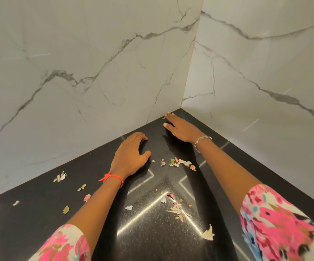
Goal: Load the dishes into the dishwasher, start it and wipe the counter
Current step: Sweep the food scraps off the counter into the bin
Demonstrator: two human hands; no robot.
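1. Counter (30, 213): black speckled stone, running into a wall corner. Littered with small scraps (177, 210), nearest cluster between the forearms.
2. Left hand (131, 155): palm down on the counter, fingers loosely bent, holding nothing. Red thread (114, 178) at the wrist.
3. Right hand (182, 129): farther in, fingers extended, empty, tips near the corner. Silver bracelet (202, 140) at the wrist.
4. White veined marble walls (77, 53) behind.

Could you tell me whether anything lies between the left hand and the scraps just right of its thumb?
Nothing visible does: only bare black counter separates the left hand from the scraps. The right forearm passes beyond them.
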